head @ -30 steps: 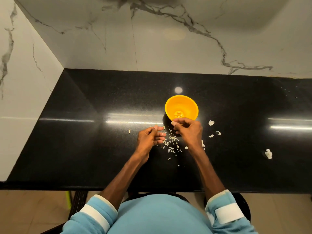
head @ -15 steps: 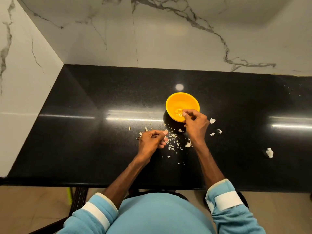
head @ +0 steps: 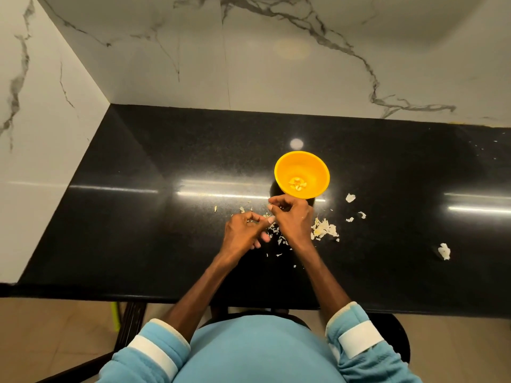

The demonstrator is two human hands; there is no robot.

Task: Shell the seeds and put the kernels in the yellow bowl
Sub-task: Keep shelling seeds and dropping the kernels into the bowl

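Your left hand (head: pixel 243 233) and right hand (head: pixel 293 219) are close together over the black countertop (head: pixel 154 239), just on the near side of the yellow bowl (head: pixel 309 167). The right hand's knuckles are almost at its rim. Both hands have fingers curled in, tips bunched toward each other. Whether either pinches a seed: cannot tell, too small. The bowl stands upright with a small cluster of pale kernels (head: pixel 297 184) at its bottom. Shell fragments (head: pixel 323 230) lie scattered under and right of your hands. One stray piece (head: pixel 444 251) lies well apart, far right.
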